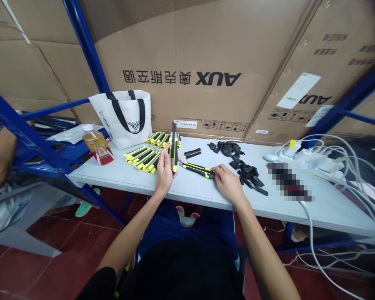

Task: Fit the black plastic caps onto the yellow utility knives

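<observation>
My left hand [165, 171] holds a yellow and black utility knife [174, 148] upright above the white table [118, 177], its dark blade end pointing up. My right hand [225, 182] rests on the table with its fingers on the end of a second yellow and black knife [196, 168] that lies flat. Two stacks of the same knives sit behind my left hand, one [143, 158] to the left and one [161, 138] further back. A heap of small black plastic parts [242, 164] lies to the right of my right hand.
A white tote bag [125, 116] and a bottle of amber drink [96, 145] stand at the table's back left. White cables and a power strip [315, 160] crowd the right end. Large cardboard boxes [212, 62] back the table. Another person's arm [0, 158] shows at far left.
</observation>
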`<state>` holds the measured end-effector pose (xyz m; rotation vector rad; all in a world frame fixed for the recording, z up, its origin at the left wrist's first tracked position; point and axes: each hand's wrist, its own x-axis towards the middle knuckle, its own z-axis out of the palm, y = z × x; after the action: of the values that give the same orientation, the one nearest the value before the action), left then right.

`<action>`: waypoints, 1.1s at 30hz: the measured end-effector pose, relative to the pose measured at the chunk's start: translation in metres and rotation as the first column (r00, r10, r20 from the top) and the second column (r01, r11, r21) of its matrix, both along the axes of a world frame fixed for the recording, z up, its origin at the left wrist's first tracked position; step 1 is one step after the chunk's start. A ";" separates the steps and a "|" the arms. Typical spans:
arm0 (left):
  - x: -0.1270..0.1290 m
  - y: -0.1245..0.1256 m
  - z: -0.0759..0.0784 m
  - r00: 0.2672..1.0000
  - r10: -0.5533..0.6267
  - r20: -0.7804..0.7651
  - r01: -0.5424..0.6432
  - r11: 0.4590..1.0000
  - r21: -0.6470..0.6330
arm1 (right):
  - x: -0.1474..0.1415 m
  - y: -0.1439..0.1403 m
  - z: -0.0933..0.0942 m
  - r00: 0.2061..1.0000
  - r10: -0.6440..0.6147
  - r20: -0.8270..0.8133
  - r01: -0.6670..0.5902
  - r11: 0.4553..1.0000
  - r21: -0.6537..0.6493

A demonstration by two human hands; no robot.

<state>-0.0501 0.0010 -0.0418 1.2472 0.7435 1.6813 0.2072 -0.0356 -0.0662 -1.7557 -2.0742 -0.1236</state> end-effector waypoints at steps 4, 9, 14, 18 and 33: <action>0.000 0.001 -0.001 1.000 -0.028 0.011 0.027 0.999 0.025 | 0.000 0.000 0.000 1.000 -0.002 -0.008 0.002 1.000 -0.010; -0.001 0.004 -0.002 0.993 -0.092 0.070 0.095 0.994 -0.050 | 0.001 0.000 0.000 1.000 -0.005 -0.018 0.005 1.000 -0.023; -0.006 0.008 -0.001 0.980 -0.081 0.180 0.115 0.976 -0.183 | 0.000 0.000 0.000 1.000 0.005 -0.018 -0.006 1.000 -0.021; -0.007 0.009 -0.001 0.983 -0.044 0.178 0.083 0.972 -0.218 | 0.001 0.000 -0.001 1.000 0.012 -0.025 -0.012 1.000 -0.014; 0.005 0.009 -0.005 0.949 -0.313 -0.047 0.313 0.950 -0.012 | 0.000 -0.001 0.000 1.000 0.007 -0.016 -0.007 1.000 -0.011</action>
<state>-0.0450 0.0103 -0.0466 1.3304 0.5434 1.3933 0.2073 -0.0366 -0.0657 -1.7502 -2.0738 -0.0960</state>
